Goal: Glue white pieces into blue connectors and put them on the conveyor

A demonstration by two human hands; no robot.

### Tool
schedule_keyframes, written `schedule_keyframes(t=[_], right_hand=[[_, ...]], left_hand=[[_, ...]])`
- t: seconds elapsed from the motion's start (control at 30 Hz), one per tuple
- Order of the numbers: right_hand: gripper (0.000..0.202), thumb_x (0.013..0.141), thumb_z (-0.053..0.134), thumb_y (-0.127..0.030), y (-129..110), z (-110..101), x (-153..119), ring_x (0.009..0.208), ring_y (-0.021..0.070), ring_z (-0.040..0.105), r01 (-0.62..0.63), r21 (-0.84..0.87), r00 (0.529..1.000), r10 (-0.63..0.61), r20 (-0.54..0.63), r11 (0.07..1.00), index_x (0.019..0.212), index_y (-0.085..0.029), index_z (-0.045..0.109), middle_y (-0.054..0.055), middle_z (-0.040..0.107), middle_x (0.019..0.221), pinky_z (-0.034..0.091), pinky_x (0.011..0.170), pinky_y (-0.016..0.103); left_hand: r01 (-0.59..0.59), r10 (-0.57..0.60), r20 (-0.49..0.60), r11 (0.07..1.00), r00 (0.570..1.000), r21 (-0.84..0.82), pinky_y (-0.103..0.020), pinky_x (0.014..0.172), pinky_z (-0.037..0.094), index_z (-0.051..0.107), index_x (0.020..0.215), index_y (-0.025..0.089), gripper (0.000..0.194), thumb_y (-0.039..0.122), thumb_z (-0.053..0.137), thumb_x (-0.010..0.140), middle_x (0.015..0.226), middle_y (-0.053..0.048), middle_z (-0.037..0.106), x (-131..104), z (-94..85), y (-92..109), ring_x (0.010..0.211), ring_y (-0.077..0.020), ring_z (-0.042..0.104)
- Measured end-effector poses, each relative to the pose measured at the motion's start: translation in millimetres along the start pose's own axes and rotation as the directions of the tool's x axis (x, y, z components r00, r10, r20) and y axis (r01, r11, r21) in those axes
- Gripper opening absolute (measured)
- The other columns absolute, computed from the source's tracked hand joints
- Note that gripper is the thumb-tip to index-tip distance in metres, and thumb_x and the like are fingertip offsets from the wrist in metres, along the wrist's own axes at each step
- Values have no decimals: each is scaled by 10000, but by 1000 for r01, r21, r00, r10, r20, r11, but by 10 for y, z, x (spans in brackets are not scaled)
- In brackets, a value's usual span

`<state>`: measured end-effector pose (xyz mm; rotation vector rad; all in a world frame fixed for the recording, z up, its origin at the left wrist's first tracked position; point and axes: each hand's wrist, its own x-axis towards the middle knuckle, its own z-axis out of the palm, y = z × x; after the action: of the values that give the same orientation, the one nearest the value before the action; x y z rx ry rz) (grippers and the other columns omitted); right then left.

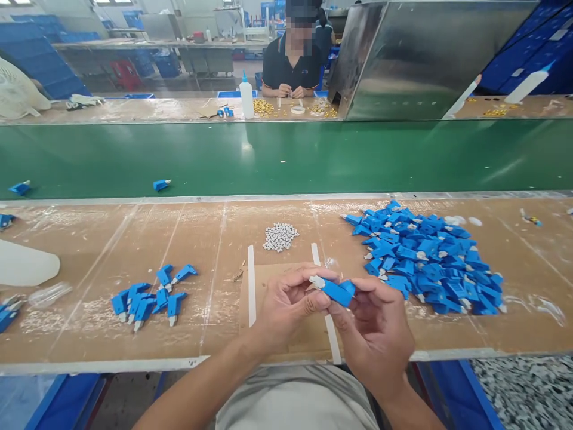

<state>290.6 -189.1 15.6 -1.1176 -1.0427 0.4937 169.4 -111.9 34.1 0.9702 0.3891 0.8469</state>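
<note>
Between my two hands is a blue plastic part with a whitish tip [336, 292], held above a cardboard sheet [286, 328] taped to the bench. Fingers and thumb of my left hand [293, 295] pinch it near the tip. My right hand [376, 328] grips its other end, thumb below and fingers behind. Beyond the hands lies a small heap of grey pellet-like pieces [280, 237]. To the right spreads a large pile of similar blue parts [430, 257]; a smaller group of blue parts [145, 301] lies to the left.
A green conveyor belt [286, 158] crosses behind the bench, carrying two blue parts, one of them a blue part [162, 185] left of centre. Across it sits a co-worker [293, 63] beside a white squeeze bottle [246, 98]. A metal housing [416, 60] stands at the right.
</note>
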Motion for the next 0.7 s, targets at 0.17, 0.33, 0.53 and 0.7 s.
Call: schedule_keyframes(t=[0.17,0.33,0.53,0.7], right_hand=[[334,876,789,-199,-95,-25,21,768,160,663,-203,127,979,200,37,971,1172,-270,653,39,660,983,601,662,254],[287,878,799,-374,-219,-42,167,551,62,544,-742,555,650,602,463,375,1040,-146,735,27,654,769,505,457,92],[217,893,774,-268,-170,-68,248,584,29,558,-809,579,455,521,723,-97,994,-80,733,44,663,772,453,446,-8],[195,900,760,-295,-152,-82,241,563,31,515,-823,547,401,525,751,-154,949,-112,712,25,634,753,426,433,-27]], left_hand=[[-8,8,28,1000,1000,-8,-235,642,545,793,1039,202,218,240,781,825,932,-40,622,-35,-1,101,705,-113,651],[134,-133,-24,988,991,76,-258,653,543,759,1066,143,299,276,806,802,698,-4,620,-20,54,230,645,-129,658],[205,-192,-75,948,979,245,-192,539,445,723,1069,144,376,369,816,782,616,51,531,23,66,328,583,-91,587],[243,-205,-148,918,967,313,-178,493,350,711,943,139,324,391,816,770,572,83,428,42,87,335,519,-51,442]])
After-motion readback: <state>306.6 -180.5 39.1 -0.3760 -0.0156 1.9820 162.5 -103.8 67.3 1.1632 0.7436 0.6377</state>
